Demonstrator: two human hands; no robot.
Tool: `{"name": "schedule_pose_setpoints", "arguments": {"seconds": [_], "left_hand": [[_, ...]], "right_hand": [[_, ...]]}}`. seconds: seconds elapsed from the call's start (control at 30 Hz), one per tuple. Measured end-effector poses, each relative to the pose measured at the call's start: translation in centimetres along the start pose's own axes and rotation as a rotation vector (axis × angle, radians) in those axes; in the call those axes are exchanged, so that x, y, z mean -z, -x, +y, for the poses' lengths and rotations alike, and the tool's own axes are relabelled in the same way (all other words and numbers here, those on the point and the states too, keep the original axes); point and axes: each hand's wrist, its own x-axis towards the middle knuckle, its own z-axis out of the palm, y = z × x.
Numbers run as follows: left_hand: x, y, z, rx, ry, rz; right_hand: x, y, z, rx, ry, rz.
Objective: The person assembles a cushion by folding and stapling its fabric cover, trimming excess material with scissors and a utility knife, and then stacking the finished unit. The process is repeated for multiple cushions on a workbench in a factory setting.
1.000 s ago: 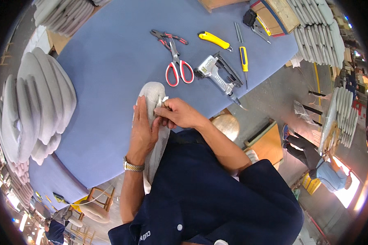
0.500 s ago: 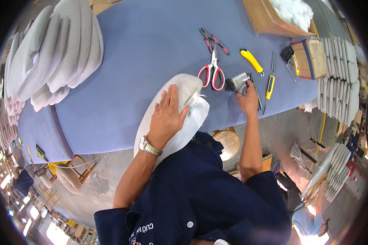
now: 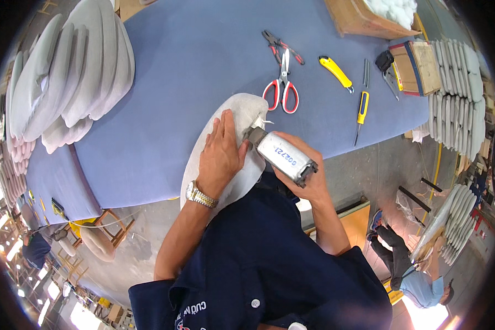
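A light grey padded cushion lies at the table's near edge, against my dark shirt. My left hand rests flat on it, fingers stretched out, thumb toward the right. In my right hand is a silver staple gun, gripped round its body. Its nose is at the cushion's right side, close to my left thumb; I cannot tell whether it touches the fabric. A loose white bit of fabric sticks out just beyond the nose. Red-and-white scissors lie just past the cushion, with red-handled pliers behind them.
On the blue table lie a yellow utility knife, a yellow screwdriver and metal strips. Grey cushions are piled left, more right. A carton holds white stuffing. A person handles cushions at lower right.
My right hand has lifted the staple gun off the table and brought it left to the cushion. My left hand has stayed flat on the cushion.
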Motion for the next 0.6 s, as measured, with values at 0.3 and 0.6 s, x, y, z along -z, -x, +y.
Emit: {"name": "schedule_pose_setpoints", "arguments": {"seconds": [0.3,0.6], "left_hand": [[-0.1,-0.2,-0.1,0.000,0.024,0.010],[0.5,-0.3,0.4,0.097,0.078,-0.054]], "right_hand": [[-0.1,-0.3,1.9,-0.071,-0.010,-0.042],[0.1,0.5,-2.9,-0.066,0.119,-0.194]]}}
